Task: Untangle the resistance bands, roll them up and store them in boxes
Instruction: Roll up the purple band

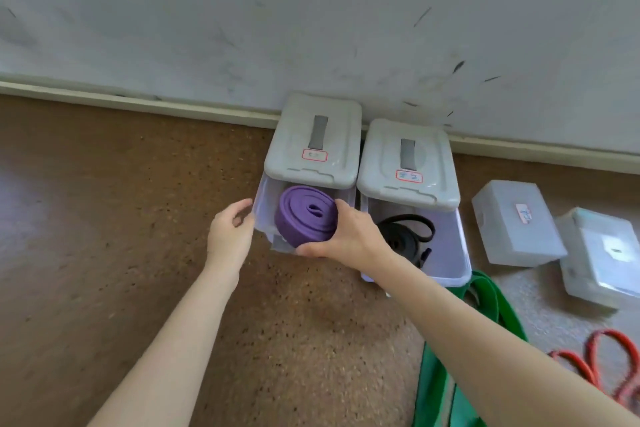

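The left hand, fingers loosely curled and holding nothing, touches the near left corner of the open box. Just to its right, the right hand grips the rolled purple band over that box. Beyond it, a black band lies in the second box.
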Motion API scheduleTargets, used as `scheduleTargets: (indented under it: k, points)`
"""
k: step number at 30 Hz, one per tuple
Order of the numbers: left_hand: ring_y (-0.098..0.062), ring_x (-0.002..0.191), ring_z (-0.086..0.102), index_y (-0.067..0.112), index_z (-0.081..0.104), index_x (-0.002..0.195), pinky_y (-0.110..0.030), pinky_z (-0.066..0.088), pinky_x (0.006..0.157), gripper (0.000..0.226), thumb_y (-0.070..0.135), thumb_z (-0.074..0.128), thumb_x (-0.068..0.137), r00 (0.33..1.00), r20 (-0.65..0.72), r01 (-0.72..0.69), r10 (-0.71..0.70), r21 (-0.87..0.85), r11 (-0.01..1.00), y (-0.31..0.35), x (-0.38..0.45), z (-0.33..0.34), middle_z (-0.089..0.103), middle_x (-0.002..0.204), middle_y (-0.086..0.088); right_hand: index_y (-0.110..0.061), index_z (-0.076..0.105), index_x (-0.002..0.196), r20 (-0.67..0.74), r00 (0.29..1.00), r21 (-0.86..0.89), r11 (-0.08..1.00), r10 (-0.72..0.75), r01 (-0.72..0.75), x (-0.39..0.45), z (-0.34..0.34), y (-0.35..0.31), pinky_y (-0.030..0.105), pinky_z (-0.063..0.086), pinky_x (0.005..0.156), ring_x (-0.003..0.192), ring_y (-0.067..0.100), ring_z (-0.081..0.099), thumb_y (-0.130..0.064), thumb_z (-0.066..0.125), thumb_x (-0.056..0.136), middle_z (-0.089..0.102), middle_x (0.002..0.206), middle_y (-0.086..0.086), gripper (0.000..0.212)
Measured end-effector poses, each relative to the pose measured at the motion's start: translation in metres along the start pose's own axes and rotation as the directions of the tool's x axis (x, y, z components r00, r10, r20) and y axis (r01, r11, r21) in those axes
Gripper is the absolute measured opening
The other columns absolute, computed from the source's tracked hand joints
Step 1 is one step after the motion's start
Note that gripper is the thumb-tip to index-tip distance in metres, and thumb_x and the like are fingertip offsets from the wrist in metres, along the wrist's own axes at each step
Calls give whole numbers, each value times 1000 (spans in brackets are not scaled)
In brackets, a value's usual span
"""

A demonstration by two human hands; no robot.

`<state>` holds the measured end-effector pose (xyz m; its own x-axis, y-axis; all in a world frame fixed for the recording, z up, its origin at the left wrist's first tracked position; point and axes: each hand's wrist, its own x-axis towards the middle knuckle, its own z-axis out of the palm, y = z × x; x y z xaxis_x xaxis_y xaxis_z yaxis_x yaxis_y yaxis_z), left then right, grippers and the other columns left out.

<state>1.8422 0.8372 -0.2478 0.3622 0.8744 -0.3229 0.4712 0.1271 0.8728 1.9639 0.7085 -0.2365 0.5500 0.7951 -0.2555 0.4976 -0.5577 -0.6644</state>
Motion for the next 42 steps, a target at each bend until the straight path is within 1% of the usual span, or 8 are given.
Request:
scheduleTargets:
  k: [3, 7, 12, 19, 29, 34, 38, 42]
  points:
    - [-26, 127, 43, 21, 44, 138, -43, 40, 103, 46, 15, 53, 93, 1000, 18, -14, 13, 99, 995, -23, 21, 15, 41, 143, -9, -17, 51, 99, 111, 992, 33, 997, 59, -63, 38, 9, 4, 14, 38, 55, 71, 3, 51, -58, 76, 63, 54, 82, -12, 60]
    - [-25, 125, 46, 26, 42, 138, -43, 43, 101, 50, 10, 53, 92, 1000, 5, 2, -2, -41, 999, -37, 33, 31, 44, 142, -3, -19, 45, 74, 107, 988, -84, 991, 114, -106, 79, 14, 10, 19, 31, 47, 60, 6, 45, -60, 76, 61, 49, 68, -8, 53]
    - [-21, 110, 55, 26, 54, 126, -32, 46, 83, 47, 1, 47, 87, 996, -88, -19, 6, -147, 989, -49, 24, 32, 54, 127, -2, 0, 42, 119, 69, 981, -180, 970, 179, -164, 98, 44, 18, 29, 39, 78, 106, 29, 48, -49, 80, 63, 50, 110, 9, 84]
    - [-13, 112, 50, 29, 51, 132, -29, 39, 87, 46, 9, 52, 91, 998, -14, -55, 54, -92, 994, -66, 21, 20, 50, 122, 11, 1, -7, 145, 170, 921, -310, 906, 352, -289, 105, 82, 24, 44, 32, 106, 129, 41, 29, -38, 77, 73, 13, 145, 20, 118]
    - [-19, 119, 49, 25, 45, 137, -36, 42, 99, 48, 7, 48, 93, 999, 39, 36, -32, -98, 995, -51, 18, 18, 49, 135, 0, -1, 13, 145, 224, 883, -118, 911, 413, -396, 87, 63, 10, 38, 37, 101, 130, 40, 34, -31, 60, 87, 25, 147, 22, 81]
    - [-11, 93, 48, 13, 57, 121, -23, 37, 83, 32, 5, 47, 91, 977, -208, 31, -34, -16, 999, -34, -16, 14, 53, 122, -8, -8, 36, 137, 69, 962, 47, 963, 264, -267, 24, 35, -10, 25, 35, 75, 110, 25, 49, -22, 55, 90, 48, 131, 12, 53]
    - [-14, 93, 53, 10, 61, 112, -21, 37, 83, 26, 4, 46, 91, 1000, 6, -9, 8, 88, 996, -36, -74, 43, 60, 115, -9, -12, 55, 119, -127, 959, 98, 965, 253, -242, -61, 1, 11, 23, 39, 68, 85, 15, 56, -17, 50, 92, 63, 110, 5, 29]
    - [-17, 100, 56, 12, 61, 111, -20, 38, 81, 28, 3, 45, 90, 939, 342, -139, 40, 270, 953, -54, -137, 85, 60, 115, -7, -11, 60, 109, -95, 884, -13, 887, 458, -461, -157, -15, 78, 22, 36, 69, 91, 20, 59, -15, 53, 89, 66, 96, 5, 22]
